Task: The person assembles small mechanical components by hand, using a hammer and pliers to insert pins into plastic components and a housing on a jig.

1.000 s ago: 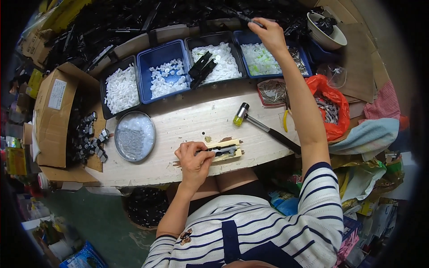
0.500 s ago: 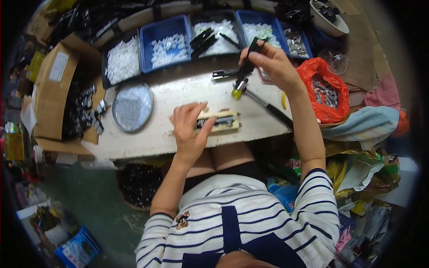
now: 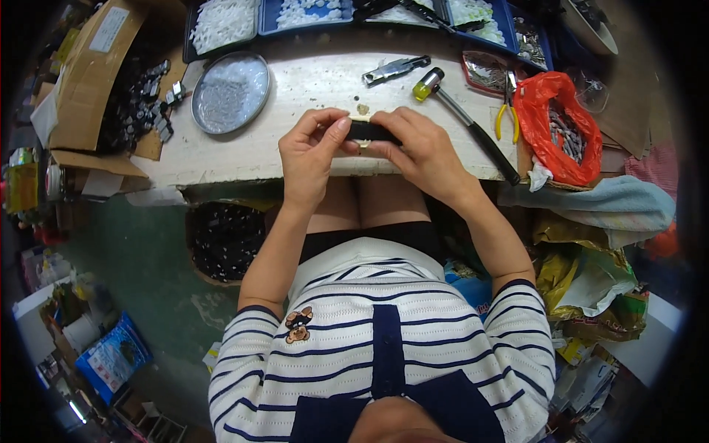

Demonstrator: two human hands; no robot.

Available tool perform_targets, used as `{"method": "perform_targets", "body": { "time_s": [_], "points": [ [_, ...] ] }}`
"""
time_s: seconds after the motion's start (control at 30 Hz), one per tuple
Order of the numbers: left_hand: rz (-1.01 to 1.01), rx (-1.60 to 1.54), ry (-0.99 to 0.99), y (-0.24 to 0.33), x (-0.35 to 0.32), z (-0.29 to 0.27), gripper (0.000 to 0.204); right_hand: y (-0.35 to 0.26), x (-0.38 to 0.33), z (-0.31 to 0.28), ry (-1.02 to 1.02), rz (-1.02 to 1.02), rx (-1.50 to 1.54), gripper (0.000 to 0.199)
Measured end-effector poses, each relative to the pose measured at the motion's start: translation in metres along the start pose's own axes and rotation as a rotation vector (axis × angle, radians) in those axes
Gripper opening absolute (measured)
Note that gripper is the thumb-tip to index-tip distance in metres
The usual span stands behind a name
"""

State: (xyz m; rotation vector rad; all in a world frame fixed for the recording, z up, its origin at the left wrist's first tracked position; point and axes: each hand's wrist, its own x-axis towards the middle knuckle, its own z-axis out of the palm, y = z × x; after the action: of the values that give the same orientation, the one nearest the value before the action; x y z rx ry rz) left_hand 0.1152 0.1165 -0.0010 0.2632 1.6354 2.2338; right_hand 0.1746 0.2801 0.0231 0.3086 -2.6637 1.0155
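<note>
Both my hands meet over the near middle of the bench, around a short black bar-shaped part (image 3: 369, 131). My left hand (image 3: 314, 151) has its thumb and forefinger pinched at the part's left end. The right end is gripped by my right hand (image 3: 425, 151), fingers over the far side and thumb on the near side. Beneath the part only bits of a cream-coloured block (image 3: 362, 148) show; my fingers hide most of it. Farther off lie a dark metal strip-like part (image 3: 397, 70) and a hammer (image 3: 473, 122) with a yellow-tipped head and black handle.
Bins of small white pieces (image 3: 225, 26) line the far edge. A round metal tray (image 3: 231, 94) and a carton of dark metal parts (image 3: 88, 111) stand left. Yellow-handled pliers (image 3: 507, 118) and a red bag of small metal parts (image 3: 550, 148) lie right.
My right hand has come down from near the bins with a black part to meet my left hand over the cream block. The whole view has tilted, shifting the bench upward.
</note>
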Motion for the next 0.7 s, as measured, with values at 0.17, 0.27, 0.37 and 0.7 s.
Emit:
{"method": "perform_targets", "body": {
  "time_s": [0.17,0.27,0.37,0.7],
  "points": [
    [0.317,0.276,0.078,0.004,0.009,-0.041,0.018,0.015,0.007,0.006,0.104,-0.081,-0.234,0.028],
    [0.331,0.580,0.063,0.001,0.008,-0.054,0.027,0.011,0.005,0.016,0.038,-0.069,-0.295,0.027],
    [0.357,0.672,0.000,-0.003,0.007,-0.052,0.028,0.010,0.007,0.025,0.016,-0.082,-0.306,0.027],
    [0.346,0.849,-0.145,-0.011,0.019,-0.048,0.032,0.014,0.012,0.034,-0.021,-0.095,-0.339,0.023]
  ]
}}
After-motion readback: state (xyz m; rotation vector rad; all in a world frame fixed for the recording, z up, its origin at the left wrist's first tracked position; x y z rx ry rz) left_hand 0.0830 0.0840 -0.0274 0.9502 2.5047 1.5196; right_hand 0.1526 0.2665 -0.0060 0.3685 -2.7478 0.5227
